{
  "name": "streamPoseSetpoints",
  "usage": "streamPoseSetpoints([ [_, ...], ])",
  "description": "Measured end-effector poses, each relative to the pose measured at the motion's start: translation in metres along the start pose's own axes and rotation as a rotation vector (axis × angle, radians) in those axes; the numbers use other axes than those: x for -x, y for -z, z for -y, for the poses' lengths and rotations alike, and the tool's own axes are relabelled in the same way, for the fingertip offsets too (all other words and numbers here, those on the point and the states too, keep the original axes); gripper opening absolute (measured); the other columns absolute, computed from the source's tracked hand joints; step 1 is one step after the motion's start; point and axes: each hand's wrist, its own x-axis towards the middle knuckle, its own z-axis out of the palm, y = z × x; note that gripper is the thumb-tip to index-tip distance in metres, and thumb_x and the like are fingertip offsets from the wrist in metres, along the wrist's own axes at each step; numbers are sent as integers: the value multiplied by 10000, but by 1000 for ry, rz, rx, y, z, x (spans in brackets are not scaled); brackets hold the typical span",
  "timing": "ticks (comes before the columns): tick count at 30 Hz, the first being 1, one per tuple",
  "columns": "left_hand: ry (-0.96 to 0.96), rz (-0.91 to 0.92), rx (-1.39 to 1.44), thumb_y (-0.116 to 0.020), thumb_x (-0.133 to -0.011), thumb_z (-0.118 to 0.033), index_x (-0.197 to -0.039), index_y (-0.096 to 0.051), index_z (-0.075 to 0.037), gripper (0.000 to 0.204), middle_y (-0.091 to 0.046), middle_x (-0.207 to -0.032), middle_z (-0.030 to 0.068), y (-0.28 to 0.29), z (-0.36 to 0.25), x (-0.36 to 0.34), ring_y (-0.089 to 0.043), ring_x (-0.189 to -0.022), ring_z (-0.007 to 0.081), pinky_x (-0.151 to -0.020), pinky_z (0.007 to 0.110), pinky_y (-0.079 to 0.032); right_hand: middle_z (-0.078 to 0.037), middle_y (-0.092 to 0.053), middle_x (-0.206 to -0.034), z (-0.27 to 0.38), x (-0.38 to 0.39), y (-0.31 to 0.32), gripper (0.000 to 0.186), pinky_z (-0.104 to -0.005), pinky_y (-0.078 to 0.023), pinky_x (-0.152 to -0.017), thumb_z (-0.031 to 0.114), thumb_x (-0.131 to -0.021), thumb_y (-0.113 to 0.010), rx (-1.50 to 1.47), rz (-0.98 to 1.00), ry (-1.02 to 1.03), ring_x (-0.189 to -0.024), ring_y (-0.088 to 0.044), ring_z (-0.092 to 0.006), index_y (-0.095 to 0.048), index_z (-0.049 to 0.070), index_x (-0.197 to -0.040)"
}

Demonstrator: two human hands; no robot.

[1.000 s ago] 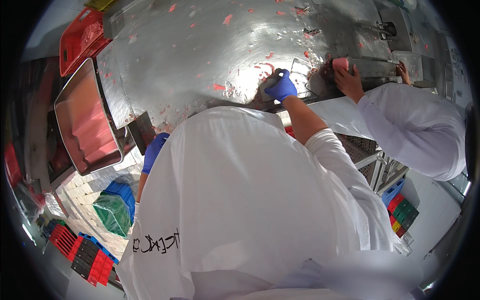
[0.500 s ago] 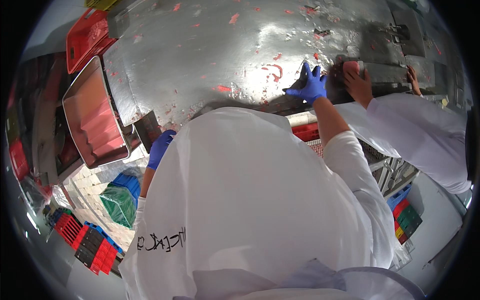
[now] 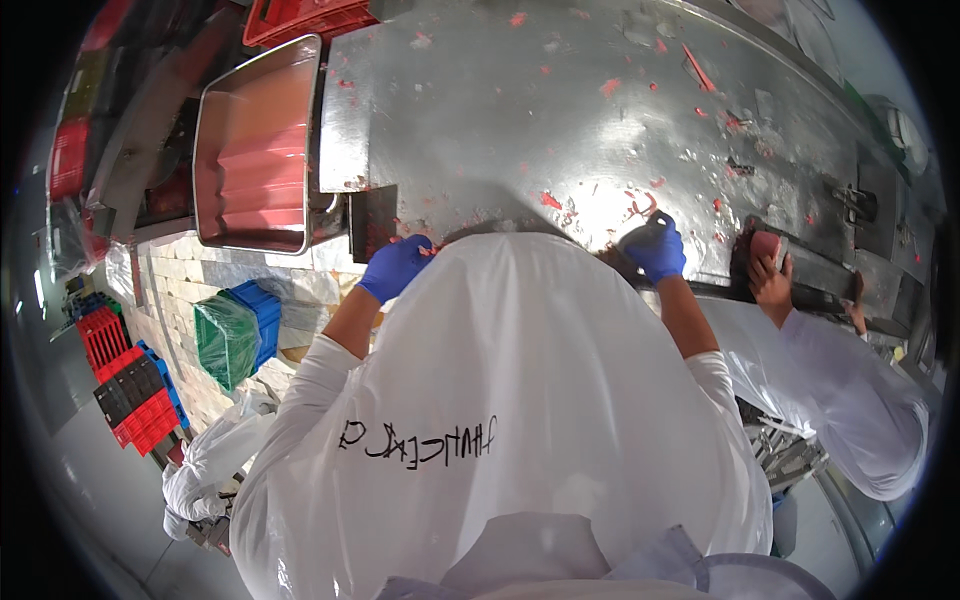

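Observation:
A steel worktable (image 3: 480, 110) with scattered red, meat-like scraps spreads before me. My left hand (image 3: 395, 268), in a blue glove, rests on its near edge, fingers stretched rightward and touching a small red scrap (image 3: 426, 250). Farther right, my right hand (image 3: 658, 250), also blue-gloved, is on the tabletop close to the edge. Its fingers are curled down, and whatever they may hold is hidden. Red smears (image 3: 640, 205) lie just beyond them. A white apron (image 3: 520, 360) covers my front between the arms.
To my right a co-worker's bare hand (image 3: 770, 285) holds a pink block (image 3: 766, 247) on the table. A deep metal tray (image 3: 316, 125), pinkish inside, stands left, with a red crate (image 3: 310, 22) behind. Below are a plastic-wrapped green crate (image 3: 225, 340) and stacked crates (image 3: 130, 385).
The view has shifted, so the tray and floor crates show farther right. My right hand has gone from spread fingers to curled ones. My left hand has come farther over the table's edge.

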Motion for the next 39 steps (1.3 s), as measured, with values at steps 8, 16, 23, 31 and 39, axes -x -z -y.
streamPoseSetpoints([
  [8,-62,7,152,-619,-940,-373,-1153,-628,-177,290,-719,-951,159,-29,57,-4,-688,-949,372,-786,435,-540,-120,-689,-1147,-23,-19,-61,739,-358,-552,-881,207,-716,-880,-261,211,71,-1026,-673,-236,-536,80,-1358],
  [16,-19,9,178,-658,-920,-368,-1152,-638,-104,352,-731,-967,147,1,31,6,-712,-913,316,-794,400,-546,-61,-648,-1119,134,4,112,467,-359,-526,-860,409,-970,-635,-1212,501,335,-990,-624,-178,-573,53,-1266],
  [23,-44,-67,187,-659,-916,-347,-1127,-653,-71,348,-718,-968,163,12,30,10,-705,-920,324,-807,399,-544,-112,-621,-1307,87,-43,177,606,-375,-420,-1068,441,-933,-662,-198,35,611,-1228,-579,-257,-550,28,-1363],
  [31,-229,-199,163,-721,-871,-141,-1103,-657,-34,264,-713,-960,81,-41,97,25,-697,-938,184,-794,323,-559,-192,-588,-1308,-53,5,34,926,-466,-518,-999,424,-620,-900,283,35,-123,-1208,-603,-378,-450,113,-1367],
  [39,-91,-147,249,-701,-891,-214,-1117,-661,-29,295,-717,-974,132,4,48,15,-714,-879,239,-795,343,-554,-108,-702,-1114,-91,-67,-28,539,-348,-557,-877,383,-809,-788,-383,293,60,-1015,-682,-229,-643,27,-1187],
])
